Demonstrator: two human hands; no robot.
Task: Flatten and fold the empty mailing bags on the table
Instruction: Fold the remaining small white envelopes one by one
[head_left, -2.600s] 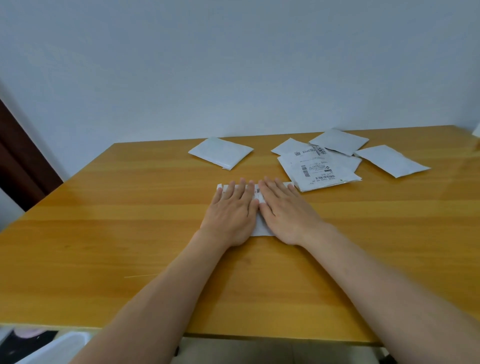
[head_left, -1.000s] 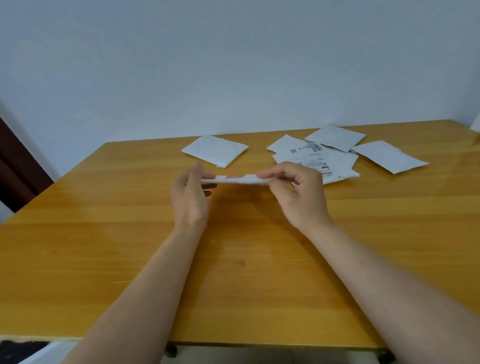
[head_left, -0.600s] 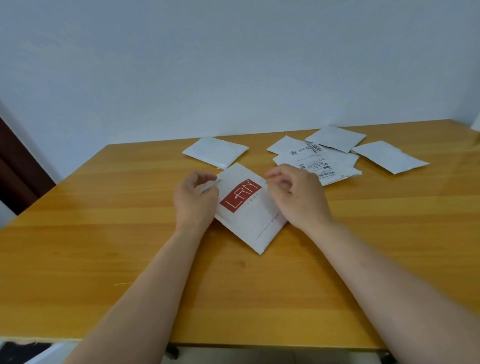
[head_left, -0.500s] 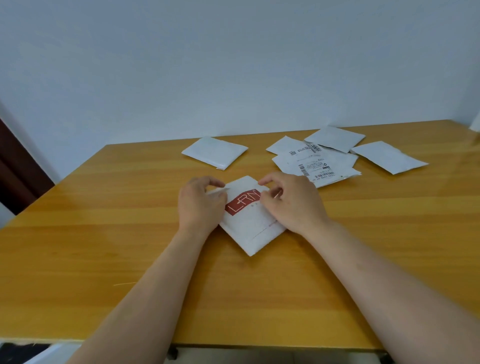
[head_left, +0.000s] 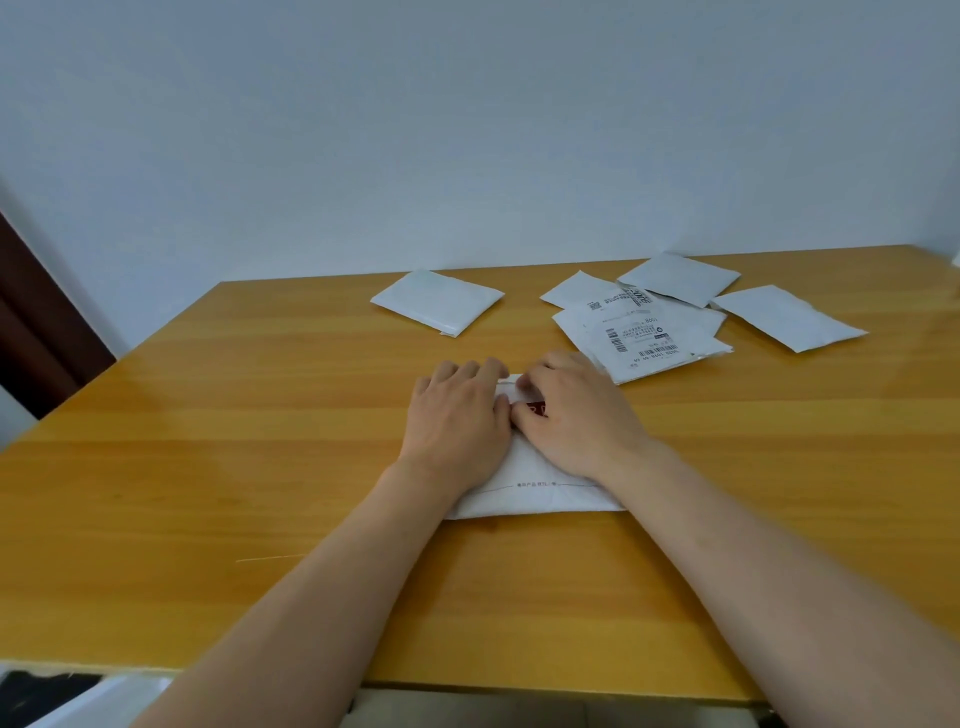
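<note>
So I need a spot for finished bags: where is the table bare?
Bare wood lies left of the left hand, out to the table edge, and in front of the folded bag. The far right is crowded with loose bags.

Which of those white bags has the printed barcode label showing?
The labelled bag atop the right-hand pile, beside the right hand; the other loose bags show plain white.

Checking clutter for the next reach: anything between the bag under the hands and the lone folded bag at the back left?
Head view: only bare table between the held bag and the folded bag.
</note>
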